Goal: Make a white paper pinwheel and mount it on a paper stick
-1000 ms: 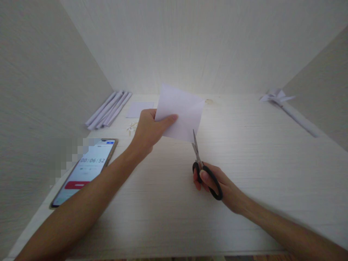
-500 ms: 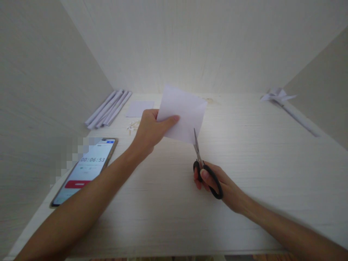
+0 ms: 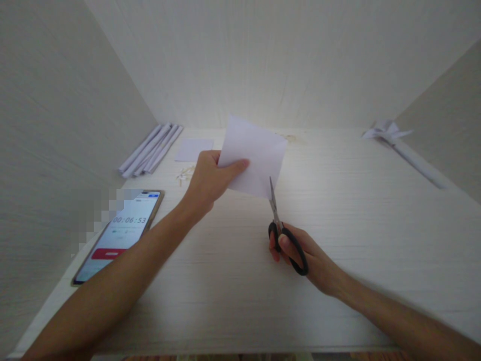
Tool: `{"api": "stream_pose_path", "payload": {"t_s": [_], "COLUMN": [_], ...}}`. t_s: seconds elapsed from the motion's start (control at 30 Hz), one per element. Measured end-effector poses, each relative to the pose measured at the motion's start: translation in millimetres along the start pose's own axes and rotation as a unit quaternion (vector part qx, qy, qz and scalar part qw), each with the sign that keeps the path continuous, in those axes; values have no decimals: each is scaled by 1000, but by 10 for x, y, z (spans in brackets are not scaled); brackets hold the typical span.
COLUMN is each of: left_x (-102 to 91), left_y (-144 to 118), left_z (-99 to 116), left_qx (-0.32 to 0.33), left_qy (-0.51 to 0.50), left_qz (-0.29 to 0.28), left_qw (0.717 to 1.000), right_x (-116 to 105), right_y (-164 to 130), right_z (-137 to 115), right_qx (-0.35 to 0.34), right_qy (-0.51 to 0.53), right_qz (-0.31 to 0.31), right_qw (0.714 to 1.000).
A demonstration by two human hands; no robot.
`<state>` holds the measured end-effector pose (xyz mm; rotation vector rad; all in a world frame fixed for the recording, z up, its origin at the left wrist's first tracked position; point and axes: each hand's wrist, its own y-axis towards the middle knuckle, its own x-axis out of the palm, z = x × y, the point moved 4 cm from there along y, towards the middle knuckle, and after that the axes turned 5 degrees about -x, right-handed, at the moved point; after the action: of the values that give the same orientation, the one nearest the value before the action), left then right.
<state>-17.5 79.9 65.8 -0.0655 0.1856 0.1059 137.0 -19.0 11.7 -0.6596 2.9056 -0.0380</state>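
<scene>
A square white sheet of paper (image 3: 259, 145) is pinched in my left hand (image 3: 212, 178), thumb on its face and the other fingers behind, out of sight. It is held above the table. My right hand (image 3: 296, 248) grips black-handled scissors (image 3: 276, 213), with the thumb and fingers at the handle loops. The blades point up and away from me at the sheet's lower right corner. One blade lies over the paper's face, and the blades look nearly together.
Several white paper rolls (image 3: 150, 150) lie at the back left, beside a flat paper square (image 3: 194, 150) and small pale bits (image 3: 185, 173). A phone (image 3: 124, 230) showing a timer is at left. A paper pinwheel-like piece (image 3: 389, 131) on a rolled stick leans back right. Walls enclose the table.
Hardly anything differs. The whole view has shifted slightly, and both hands keep their hold on the paper and the scissors.
</scene>
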Motion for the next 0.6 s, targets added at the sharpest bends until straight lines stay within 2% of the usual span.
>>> {"api": "stream_pose_path", "payload": {"t_s": [0.6], "left_x": [4], "left_y": [7], "left_z": [-47], "left_qx": [-8], "left_qy": [-6], "left_qz": [-6], "left_qw": [1000], "right_x": [-20], "right_y": [-1], "right_z": [28], "right_qx": [-8], "right_qy": [-1], "right_qz": [23], "right_qw": [1000]}}
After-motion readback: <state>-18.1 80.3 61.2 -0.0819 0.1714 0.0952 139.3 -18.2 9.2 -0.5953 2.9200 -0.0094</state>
